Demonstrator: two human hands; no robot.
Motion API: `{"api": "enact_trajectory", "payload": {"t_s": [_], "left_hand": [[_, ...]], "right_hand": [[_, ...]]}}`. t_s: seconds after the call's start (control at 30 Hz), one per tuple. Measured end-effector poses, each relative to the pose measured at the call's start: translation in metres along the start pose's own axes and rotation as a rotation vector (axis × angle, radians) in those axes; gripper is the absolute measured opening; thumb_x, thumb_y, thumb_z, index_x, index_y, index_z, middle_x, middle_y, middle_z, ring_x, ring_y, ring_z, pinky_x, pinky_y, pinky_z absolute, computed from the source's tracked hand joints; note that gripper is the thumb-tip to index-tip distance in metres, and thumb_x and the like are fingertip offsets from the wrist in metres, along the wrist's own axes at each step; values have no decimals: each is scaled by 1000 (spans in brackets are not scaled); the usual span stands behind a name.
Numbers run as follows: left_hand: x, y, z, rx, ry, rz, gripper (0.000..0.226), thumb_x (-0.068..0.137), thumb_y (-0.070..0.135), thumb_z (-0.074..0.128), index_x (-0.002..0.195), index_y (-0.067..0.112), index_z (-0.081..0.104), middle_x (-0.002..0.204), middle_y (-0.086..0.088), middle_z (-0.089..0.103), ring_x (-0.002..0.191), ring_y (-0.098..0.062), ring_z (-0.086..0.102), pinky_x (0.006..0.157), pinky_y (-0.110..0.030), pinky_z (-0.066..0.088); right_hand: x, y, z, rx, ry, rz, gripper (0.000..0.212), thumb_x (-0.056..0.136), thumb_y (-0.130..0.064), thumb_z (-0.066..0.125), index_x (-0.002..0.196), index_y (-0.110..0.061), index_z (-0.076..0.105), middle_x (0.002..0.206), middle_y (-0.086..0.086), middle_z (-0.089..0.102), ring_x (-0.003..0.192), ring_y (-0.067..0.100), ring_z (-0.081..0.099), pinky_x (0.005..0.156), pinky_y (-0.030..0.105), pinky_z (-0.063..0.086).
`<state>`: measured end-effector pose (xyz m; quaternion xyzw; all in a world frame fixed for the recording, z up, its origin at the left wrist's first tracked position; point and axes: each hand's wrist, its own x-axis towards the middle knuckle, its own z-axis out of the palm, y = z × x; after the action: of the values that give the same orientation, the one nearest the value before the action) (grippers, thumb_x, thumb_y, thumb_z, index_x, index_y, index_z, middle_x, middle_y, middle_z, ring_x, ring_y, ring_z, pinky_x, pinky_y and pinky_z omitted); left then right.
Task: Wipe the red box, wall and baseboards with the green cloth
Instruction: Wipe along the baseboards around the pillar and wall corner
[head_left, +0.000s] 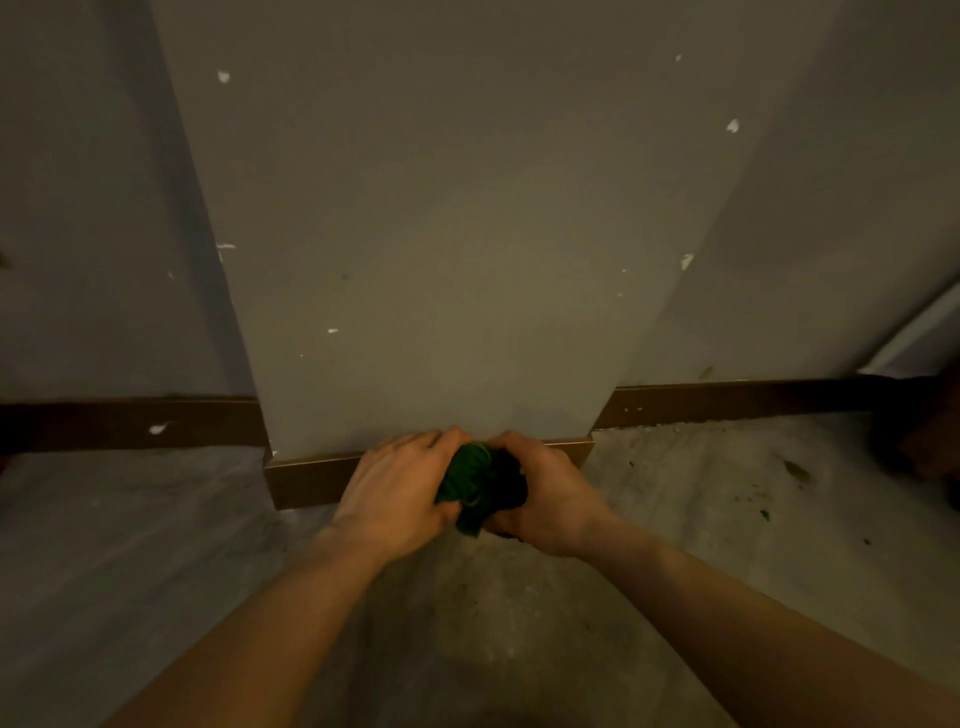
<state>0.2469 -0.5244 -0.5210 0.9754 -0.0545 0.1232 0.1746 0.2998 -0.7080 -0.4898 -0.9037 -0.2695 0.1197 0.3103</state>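
Observation:
A bunched green cloth (475, 480) is held between both hands, low in front of a jutting wall column (431, 249). My left hand (397, 488) grips its left side and my right hand (545, 493) wraps its right side. Both hands sit right at the brown baseboard (311, 480) that runs along the column's foot. The grey wall has small white chips in its paint. More baseboard runs along the recessed wall on the left (130, 423) and on the right (737, 402). No red box is in view.
The bare concrete floor (701, 519) is dusty, with dark specks and debris on the right. A pale slanted edge (914, 332) shows at the far right, with a dark shape (930, 441) below it.

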Motion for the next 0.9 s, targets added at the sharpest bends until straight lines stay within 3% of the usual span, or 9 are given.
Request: {"api": "enact_trajectory", "payload": {"t_s": [0.07,0.2,0.33,0.53,0.63,0.77,0.9], "left_hand": [[9,6,-11,-27,9,10,54,74,38,77,119,35,46,112,4,66,105,-24,62,79,-37,48],[34,19,-37,-48,35,70,52,72,38,77,112,34,44,106,3,66,99,-25,63,73,-37,46],[61,39,-59,-53,88,133,50,74,39,76,112,32,44,105,2,65,99,-28,63,67,-34,36],[89,73,-72,-111,75,186,48,78,47,77,109,35,43,104,6,64,95,-23,63,67,-36,43],[96,84,-63,-105,61,183,48,79,47,77,109,35,43,105,6,64,94,-23,63,73,-40,50],[111,101,-37,-23,40,188,48,79,47,73,114,31,43,108,5,64,97,-24,64,72,-38,48],[128,131,0,19,2,179,48,78,46,69,116,31,43,110,3,65,99,-25,64,72,-38,47]], "right_hand": [[-1,-6,-12,-52,56,-18,58,66,-24,88,116,-25,58,109,-2,66,100,18,63,85,43,56],[1,-18,-45,-90,116,-46,54,67,-24,88,112,-27,58,104,-3,67,96,19,64,81,42,56],[-1,-36,-92,-171,142,-27,53,68,-22,87,112,-29,58,103,-4,68,95,19,64,79,42,56],[-14,-39,-146,-257,127,1,55,69,-22,87,114,-25,56,107,-3,66,96,18,62,81,41,54],[-14,-24,-154,-280,93,-5,56,69,-23,86,115,-26,54,107,-3,64,96,18,60,82,40,54],[-12,20,-159,-271,98,-47,56,69,-26,86,115,-28,55,107,-5,64,96,17,60,78,33,52],[-11,79,-170,-265,66,-71,56,69,-27,85,115,-29,54,109,-3,62,96,19,59,79,36,52]]}}
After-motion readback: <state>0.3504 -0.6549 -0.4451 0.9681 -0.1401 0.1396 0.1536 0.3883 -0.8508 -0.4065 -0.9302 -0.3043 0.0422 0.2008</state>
